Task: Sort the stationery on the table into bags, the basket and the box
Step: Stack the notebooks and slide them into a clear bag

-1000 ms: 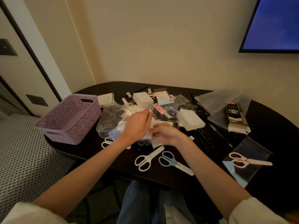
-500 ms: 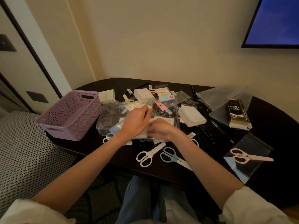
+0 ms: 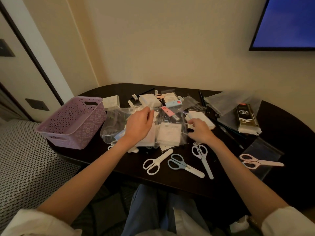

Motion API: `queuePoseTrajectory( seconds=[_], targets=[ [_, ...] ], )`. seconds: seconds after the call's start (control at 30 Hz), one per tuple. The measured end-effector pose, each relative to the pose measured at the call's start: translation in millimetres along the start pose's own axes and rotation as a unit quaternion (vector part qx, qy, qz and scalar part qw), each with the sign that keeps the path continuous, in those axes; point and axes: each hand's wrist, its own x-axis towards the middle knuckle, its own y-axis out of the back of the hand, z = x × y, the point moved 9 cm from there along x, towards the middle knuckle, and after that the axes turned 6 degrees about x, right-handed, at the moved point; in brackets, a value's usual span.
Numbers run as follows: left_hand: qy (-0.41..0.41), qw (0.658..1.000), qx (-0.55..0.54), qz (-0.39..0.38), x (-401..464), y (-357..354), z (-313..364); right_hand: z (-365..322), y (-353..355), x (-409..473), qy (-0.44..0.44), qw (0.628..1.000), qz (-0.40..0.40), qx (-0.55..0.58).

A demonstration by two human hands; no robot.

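Clear plastic bag point(image 3: 172, 126) sits mid-table with white note pads point(image 3: 167, 136) inside; our left hand point(image 3: 139, 126) pinches its upper edge between thumb and fingertips, lifted a bit off the dark table point(image 3: 281, 126). Our right hand point(image 3: 200, 128) is at the bag's right edge, fingers loosely spread and curled, and we cannot tell if it grips the film or only touches it. Lilac basket point(image 3: 73, 121) stands at the left table edge, looks empty from here. Loose scissors lie near us: white pair point(image 3: 157, 161), blue-grey pair point(image 3: 185, 166), pale blue pair point(image 3: 202, 158), and a pink pair point(image 3: 260, 161) on another bag at right. A black pen refill box point(image 3: 246, 117) rests on more bags far right.

Risks as we judge them: the film is slippery and held by one edge, so if the mouth is unsealed and tips, pads slide out. Dragging the bag could sweep erasers and small bits off the rim. The basket overhangs the edge slightly, so a bump from our left forearm could knock it down
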Motion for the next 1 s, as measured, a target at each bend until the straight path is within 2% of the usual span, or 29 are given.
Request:
queuePoseTrajectory(
  seconds=[0.03, 0.1, 0.3, 0.57, 0.7, 0.83, 1.0],
  targets=[
    [0.001, 1.0, -0.001, 0.002, 0, 2, -1, -8, -14, 0, 0.044, 0.996, -0.069, -0.027],
    [0.002, 1.0, -0.001, -0.001, -1, 4, -3, -21, -29, -3, 0.097, 0.985, -0.143, -0.029],
    [0.005, 1.0, 0.018, -0.002, -5, 12, -7, -14, -45, 6, 0.057, 0.961, -0.263, -0.059],
    [0.017, 0.999, 0.028, 0.032, -6, 29, -16, -13, -43, 27, 0.067, 0.981, -0.178, 0.026],
    [0.036, 0.998, 0.029, 0.035, -8, 34, -25, -14, -46, 24, 0.056, 0.978, -0.202, 0.016],
    [0.044, 0.998, 0.039, 0.029, -8, 36, -27, -19, -52, 16, 0.064, 0.97, -0.227, -0.06],
    [0.05, 0.997, 0.039, 0.041, -5, 39, -29, -19, -48, 14, 0.102, 0.976, -0.162, -0.104]
  ],
)
